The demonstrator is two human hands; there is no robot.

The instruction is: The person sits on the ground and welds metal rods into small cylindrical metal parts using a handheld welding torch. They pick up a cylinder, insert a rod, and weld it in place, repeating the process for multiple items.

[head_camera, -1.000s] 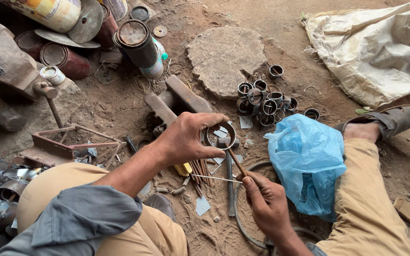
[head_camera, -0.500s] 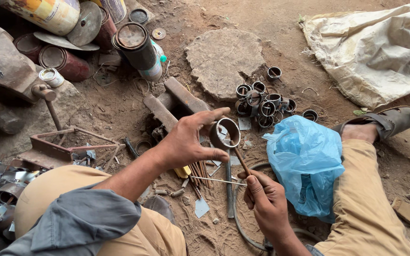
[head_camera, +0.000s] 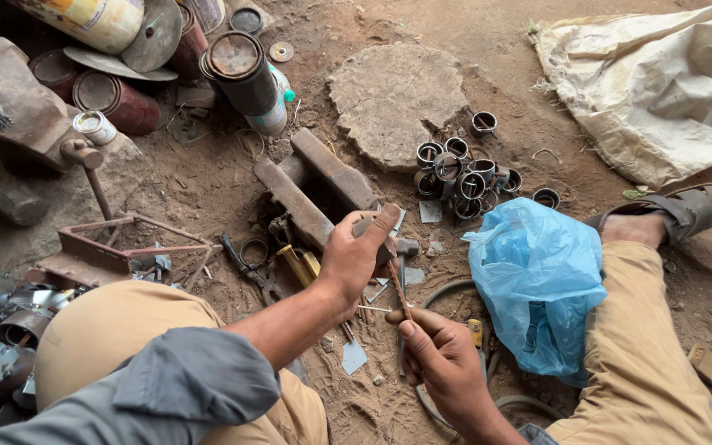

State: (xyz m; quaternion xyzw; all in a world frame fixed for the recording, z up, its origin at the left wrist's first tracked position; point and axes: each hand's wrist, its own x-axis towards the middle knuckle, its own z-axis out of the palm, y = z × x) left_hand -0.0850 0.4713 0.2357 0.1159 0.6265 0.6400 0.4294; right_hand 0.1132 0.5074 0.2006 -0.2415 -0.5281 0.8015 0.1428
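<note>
Hands meet mid-air: left hand (head_camera: pixel 356 255) apparently cupping a ring, right hand (head_camera: pixel 442 358) pinching a thin rod (head_camera: pixel 398 288).

Bare dirt (head_camera: pixel 208 177) lies open leftward; metal rings (head_camera: pixel 463 173) and blue bag (head_camera: pixel 537 280) crowd the right.

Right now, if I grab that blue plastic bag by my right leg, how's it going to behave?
The blue plastic bag looks thin and crumpled, so it would probably sag and change shape rather than lift stiffly. It bulges as if something is inside, so it may be heavier than it looks. Resting against the right trouser leg, it seems unlikely to roll.
</note>
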